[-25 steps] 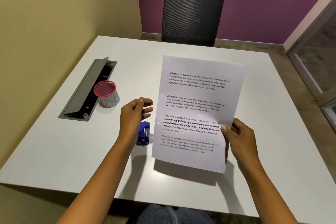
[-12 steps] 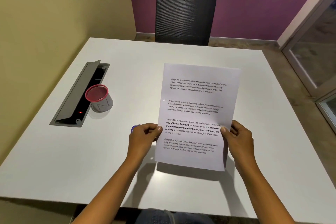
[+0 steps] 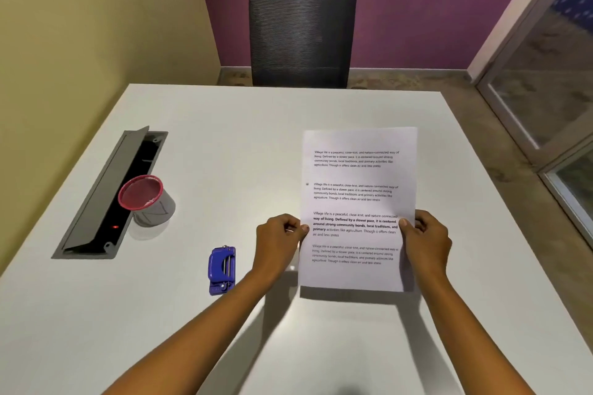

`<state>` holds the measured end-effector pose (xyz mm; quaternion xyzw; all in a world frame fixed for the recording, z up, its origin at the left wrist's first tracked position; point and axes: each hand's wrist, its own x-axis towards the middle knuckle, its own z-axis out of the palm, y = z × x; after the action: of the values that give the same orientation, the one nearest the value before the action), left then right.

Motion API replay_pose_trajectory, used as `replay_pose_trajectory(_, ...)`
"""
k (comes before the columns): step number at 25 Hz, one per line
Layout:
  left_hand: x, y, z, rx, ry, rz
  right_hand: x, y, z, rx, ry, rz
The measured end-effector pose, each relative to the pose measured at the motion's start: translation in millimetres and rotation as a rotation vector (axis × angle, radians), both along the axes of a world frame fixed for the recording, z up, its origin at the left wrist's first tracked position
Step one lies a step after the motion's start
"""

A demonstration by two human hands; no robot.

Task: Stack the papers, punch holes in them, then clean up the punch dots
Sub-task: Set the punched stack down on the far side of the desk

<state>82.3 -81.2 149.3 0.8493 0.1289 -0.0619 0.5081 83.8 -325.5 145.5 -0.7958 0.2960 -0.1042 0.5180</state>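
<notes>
I hold a stack of white printed papers [image 3: 359, 176] upright above the white table [image 3: 224, 138], right of centre. My left hand [image 3: 282, 234] pinches its left edge and my right hand [image 3: 423, 232] pinches its right edge, both about two thirds of the way down. A punched hole shows near the left margin. The small blue hole punch [image 3: 222, 269] lies on the table to the left of my left forearm, untouched. I cannot make out any punch dots on the table.
A grey mesh cup with a pink rim [image 3: 146, 199] stands beside an open grey cable hatch [image 3: 106, 199] at the table's left. A dark mesh chair [image 3: 301, 32] stands behind the far edge. A glass partition [image 3: 552, 80] runs along the right.
My left hand moved from above the hole punch to the papers' left edge and gripped it. The papers swung square and lower, and the hole punch is now uncovered.
</notes>
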Motion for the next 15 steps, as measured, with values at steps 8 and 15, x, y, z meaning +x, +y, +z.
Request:
replay_pose_trajectory(8, 94, -77, -12, 0.070, 0.025, -0.228, 87, -67, -15, -0.082, -0.004, -0.093)
replay_pose_trajectory(15, 171, -149, -35, 0.066, 0.154, -0.274, 160, -135, -43, -0.151, 0.084, -0.147)
